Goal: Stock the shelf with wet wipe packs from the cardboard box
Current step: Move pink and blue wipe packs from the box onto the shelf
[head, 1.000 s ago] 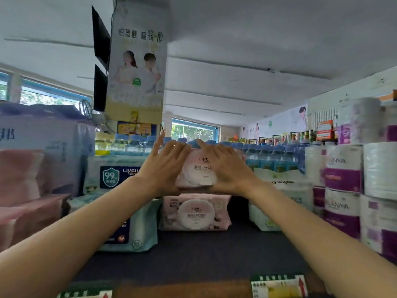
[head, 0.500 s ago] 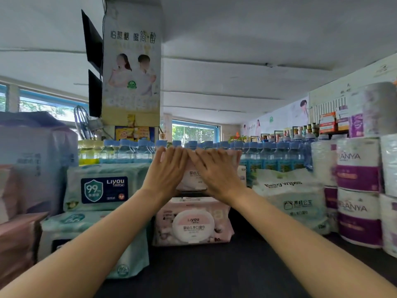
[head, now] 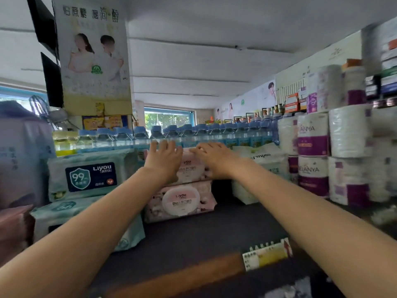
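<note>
A pink wet wipe pack (head: 191, 168) lies on top of another pink pack (head: 182, 201) at the back of the dark shelf (head: 204, 233). My left hand (head: 164, 161) covers its left end and my right hand (head: 214, 160) its right end, fingers curled over the top edge. Both hands press on the upper pack. The cardboard box is out of sight.
Green Liyou wipe packs (head: 90, 175) are stacked to the left, white wipe bags (head: 262, 164) to the right. Toilet paper rolls (head: 313, 153) fill the far right. Blue-capped water bottles (head: 204, 134) line the back. A price tag (head: 266, 254) sits on the shelf's front edge.
Both hands carried the pink pack forward and down until it came to rest on the lower pink pack. The camera view shifted slightly.
</note>
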